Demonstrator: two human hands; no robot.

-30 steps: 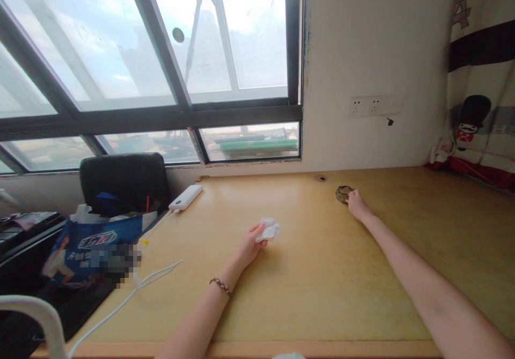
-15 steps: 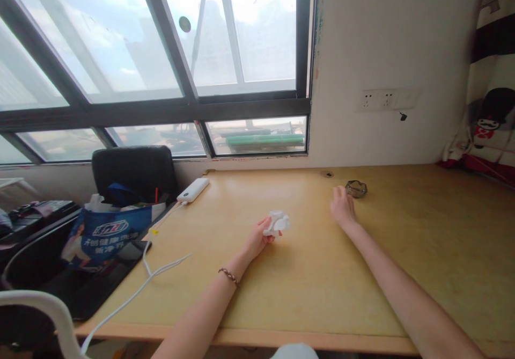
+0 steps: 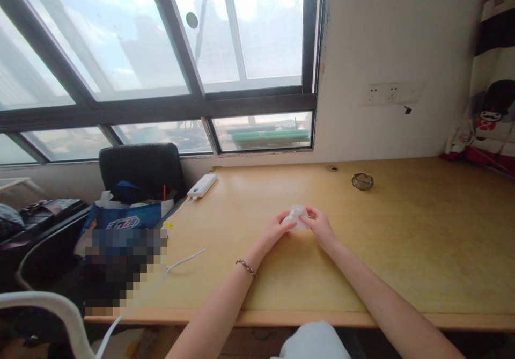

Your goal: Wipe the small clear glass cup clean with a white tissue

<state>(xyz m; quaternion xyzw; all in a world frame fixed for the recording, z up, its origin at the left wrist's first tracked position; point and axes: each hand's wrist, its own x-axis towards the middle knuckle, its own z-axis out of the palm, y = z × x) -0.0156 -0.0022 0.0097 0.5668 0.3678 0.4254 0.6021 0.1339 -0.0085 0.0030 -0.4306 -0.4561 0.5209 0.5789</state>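
A crumpled white tissue [image 3: 298, 212] is held between both hands just above the middle of the wooden table. My left hand [image 3: 277, 230] grips its left side, thumb in front; a braided bracelet circles that wrist. From the right, my right hand [image 3: 321, 226] pinches the tissue's other side. The rear fingers of both hands are partly hidden behind it. Farther back on the right, apart from my hands, sits a small round see-through dish with a dark angular rim [image 3: 362, 182], perhaps an ashtray.
Along the wooden table's [image 3: 422, 251] left edge lies a white power bank [image 3: 202, 186] with a white cable [image 3: 187, 259]. A black chair [image 3: 140, 171] and a blue bag [image 3: 124, 217] stand left of it. Part of that side is pixelated. Window and wall sockets [image 3: 382, 94] are behind.
My right hand has left the spot beside the dark-rimmed dish and come in left to the tissue. My left hand has shifted slightly right with it. The view has moved a little.
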